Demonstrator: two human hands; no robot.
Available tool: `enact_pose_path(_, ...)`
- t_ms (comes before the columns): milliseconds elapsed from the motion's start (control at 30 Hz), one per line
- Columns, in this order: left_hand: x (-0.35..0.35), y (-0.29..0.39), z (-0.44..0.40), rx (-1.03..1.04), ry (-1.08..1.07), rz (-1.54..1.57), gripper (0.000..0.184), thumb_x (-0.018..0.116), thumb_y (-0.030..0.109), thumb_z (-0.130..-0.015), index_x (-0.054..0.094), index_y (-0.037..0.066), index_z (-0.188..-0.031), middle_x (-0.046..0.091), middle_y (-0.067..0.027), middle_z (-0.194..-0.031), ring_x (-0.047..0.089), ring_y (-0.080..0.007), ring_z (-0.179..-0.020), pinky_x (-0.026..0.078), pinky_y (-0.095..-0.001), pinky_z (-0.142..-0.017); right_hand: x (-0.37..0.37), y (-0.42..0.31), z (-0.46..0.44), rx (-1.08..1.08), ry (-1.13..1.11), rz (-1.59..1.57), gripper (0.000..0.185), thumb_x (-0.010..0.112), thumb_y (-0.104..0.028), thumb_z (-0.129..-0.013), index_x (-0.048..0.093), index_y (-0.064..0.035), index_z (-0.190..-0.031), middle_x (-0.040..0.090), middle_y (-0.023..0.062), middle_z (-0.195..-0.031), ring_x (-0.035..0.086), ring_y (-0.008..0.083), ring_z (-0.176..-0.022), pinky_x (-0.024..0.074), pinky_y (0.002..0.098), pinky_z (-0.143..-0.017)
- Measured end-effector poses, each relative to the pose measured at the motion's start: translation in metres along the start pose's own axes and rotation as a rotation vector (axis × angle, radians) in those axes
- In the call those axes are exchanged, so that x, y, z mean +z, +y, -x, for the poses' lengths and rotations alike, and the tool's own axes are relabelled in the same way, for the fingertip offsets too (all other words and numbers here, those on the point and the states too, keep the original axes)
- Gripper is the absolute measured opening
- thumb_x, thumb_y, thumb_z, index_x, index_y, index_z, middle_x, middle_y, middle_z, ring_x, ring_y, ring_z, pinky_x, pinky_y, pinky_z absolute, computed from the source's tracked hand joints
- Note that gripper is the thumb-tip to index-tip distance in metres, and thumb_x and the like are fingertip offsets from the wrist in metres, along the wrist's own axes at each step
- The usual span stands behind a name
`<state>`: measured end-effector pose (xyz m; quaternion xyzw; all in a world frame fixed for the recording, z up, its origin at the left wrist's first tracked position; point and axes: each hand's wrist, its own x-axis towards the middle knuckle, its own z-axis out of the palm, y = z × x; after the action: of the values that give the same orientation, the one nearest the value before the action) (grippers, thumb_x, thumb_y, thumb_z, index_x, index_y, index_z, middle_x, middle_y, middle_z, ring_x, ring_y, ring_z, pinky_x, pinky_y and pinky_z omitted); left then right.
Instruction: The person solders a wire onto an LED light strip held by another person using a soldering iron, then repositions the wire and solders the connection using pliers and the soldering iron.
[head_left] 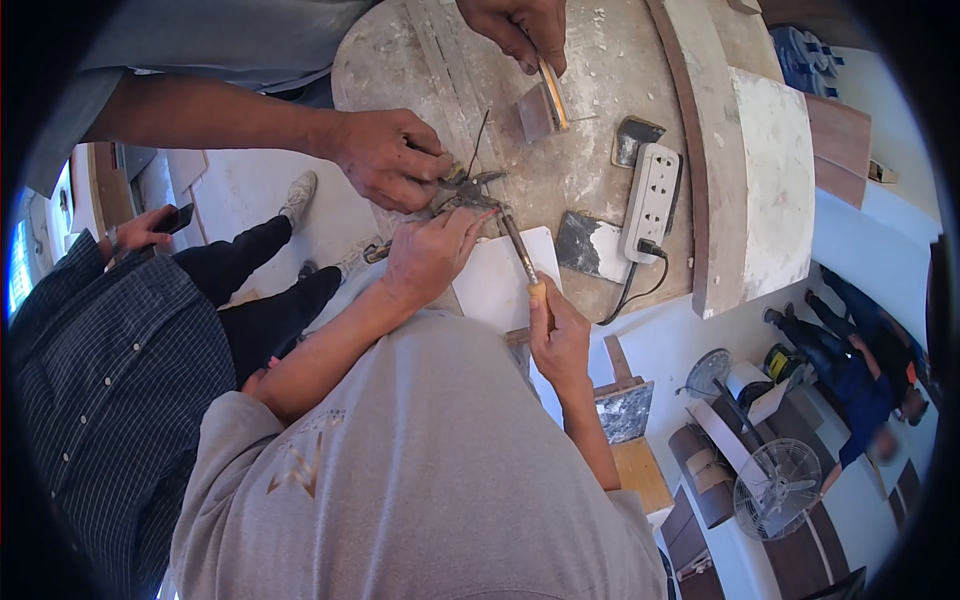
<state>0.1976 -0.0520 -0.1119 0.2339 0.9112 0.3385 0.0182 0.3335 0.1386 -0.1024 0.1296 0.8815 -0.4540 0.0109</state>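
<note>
My left hand [430,258] is pinched at the fingertips around what looks like a thin reddish wire [487,215]. In my right hand [562,338] is a soldering iron [522,255], held by its wooden handle, with its tip beside my left fingertips. Just above them lies a dark metal tool like pliers [468,190], partly covered by hands. A co-worker's hand [390,160] touches it from the left. The co-worker's other hand [525,30] holds a small flat piece with an orange edge [545,105] over the worn table [600,70].
A white power strip [648,200] with a black plug lies on the right of the table, near dark plates [592,245] and a curved board [715,150]. White paper [510,275] sits under the iron. A person with a phone [175,218] stands left; others and a fan [780,488] are right.
</note>
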Motion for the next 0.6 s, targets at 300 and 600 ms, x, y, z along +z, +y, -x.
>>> enact_pose_path(300, 0.002, -0.002, 0.003, -0.051, -0.067, 0.043, 0.016, 0.068, 0.009, -0.094, 0.074, 0.008, -0.11, 0.074, -0.0116, -0.09, 0.071, -0.0297, -0.072, 0.056, -0.0386, -0.06, -0.01, -0.011, -0.002, 0.18, -0.082, -0.033, 0.034, 0.06, -0.013, -0.1, 0.064, 0.0035, -0.13, 0.071, 0.027, -0.102, 0.071, 0.0373, -0.084, 0.0557, 0.0391, -0.076)
enact_pose_path(600, 0.002, -0.002, 0.003, -0.07, -0.113, 0.02, 0.017, 0.064, 0.012, -0.097, 0.074, 0.008, -0.111, 0.075, -0.0116, -0.093, 0.072, -0.0301, -0.074, 0.057, -0.0392, -0.063, -0.008, -0.005, 0.001, 0.115, -0.077, -0.011, 0.035, 0.062, -0.013, -0.099, 0.064, 0.0013, -0.131, 0.071, 0.0251, -0.096, 0.07, 0.036, -0.079, 0.0547, 0.0396, -0.073)
